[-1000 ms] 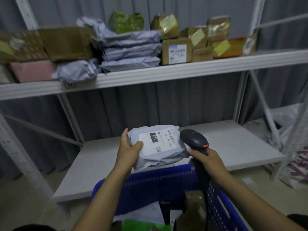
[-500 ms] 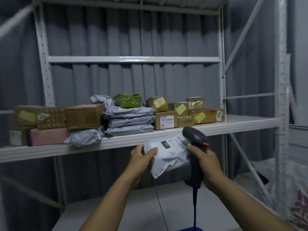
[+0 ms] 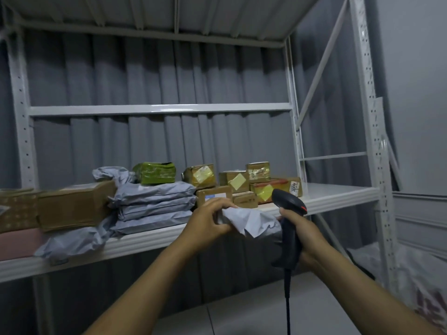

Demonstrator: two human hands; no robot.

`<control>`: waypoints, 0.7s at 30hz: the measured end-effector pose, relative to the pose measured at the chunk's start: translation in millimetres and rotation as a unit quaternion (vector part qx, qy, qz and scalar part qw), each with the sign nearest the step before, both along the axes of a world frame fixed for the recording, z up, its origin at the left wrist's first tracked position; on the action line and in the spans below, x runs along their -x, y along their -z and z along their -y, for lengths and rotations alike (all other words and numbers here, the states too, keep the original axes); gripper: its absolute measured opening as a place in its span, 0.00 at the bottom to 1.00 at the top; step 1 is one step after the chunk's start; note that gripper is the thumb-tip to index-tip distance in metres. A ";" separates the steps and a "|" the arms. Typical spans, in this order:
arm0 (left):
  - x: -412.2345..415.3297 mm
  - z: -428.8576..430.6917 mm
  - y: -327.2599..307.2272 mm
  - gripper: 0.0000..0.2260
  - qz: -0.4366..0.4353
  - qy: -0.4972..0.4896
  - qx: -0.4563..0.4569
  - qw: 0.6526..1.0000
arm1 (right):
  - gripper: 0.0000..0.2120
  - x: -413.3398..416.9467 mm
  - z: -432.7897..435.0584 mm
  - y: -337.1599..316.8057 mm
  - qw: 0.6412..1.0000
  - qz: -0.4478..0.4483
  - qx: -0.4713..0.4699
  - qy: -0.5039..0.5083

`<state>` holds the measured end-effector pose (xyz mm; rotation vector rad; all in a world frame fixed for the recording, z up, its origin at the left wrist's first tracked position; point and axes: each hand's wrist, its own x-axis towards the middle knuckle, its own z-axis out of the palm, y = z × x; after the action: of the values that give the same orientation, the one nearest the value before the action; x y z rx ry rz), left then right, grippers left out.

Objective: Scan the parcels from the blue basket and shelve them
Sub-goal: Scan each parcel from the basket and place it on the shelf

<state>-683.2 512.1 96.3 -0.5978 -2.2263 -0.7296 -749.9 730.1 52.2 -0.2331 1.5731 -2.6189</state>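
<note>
White metal rack shelf [image 3: 338, 191], mid level, left to right: a flat pink parcel [image 3: 17, 243] at the far end, a big brown cardboard box [image 3: 72, 206] next to it, and a crumpled grey poly mailer [image 3: 72, 243] at the front edge. Then a stack of grey poly mailers [image 3: 154, 209], then small brown taped boxes [image 3: 244, 199] w/ yellow labels.

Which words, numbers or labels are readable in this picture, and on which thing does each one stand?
No text reads with certainty.
Brown carton with red tape: handwritten white tag, perhaps digits, too blurred.
Small brown carton with blue-white label: print too small.
Yellow stickers: unreadable.
Grey plastic mailer in the left hand: no label visible.
</note>
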 end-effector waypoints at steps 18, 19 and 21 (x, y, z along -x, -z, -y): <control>149.0 -29.4 -21.7 0.15 -0.170 -0.306 0.107 0.931 | 0.07 95.3 -31.3 -34.5 0.991 -0.111 -0.031 0.067; 154.2 -31.0 -21.9 0.15 -0.167 -0.317 0.117 0.926 | 0.07 99.0 -32.6 -33.7 0.991 -0.113 -0.035 0.067; 165.1 -32.0 -23.4 0.15 -0.156 -0.328 0.126 0.923 | 0.07 104.6 -36.1 -31.7 0.989 -0.121 -0.047 0.066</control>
<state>-848.3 544.1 119.7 -0.0470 -2.0367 0.0003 -854.5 766.3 83.9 -0.4709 1.8423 -2.6913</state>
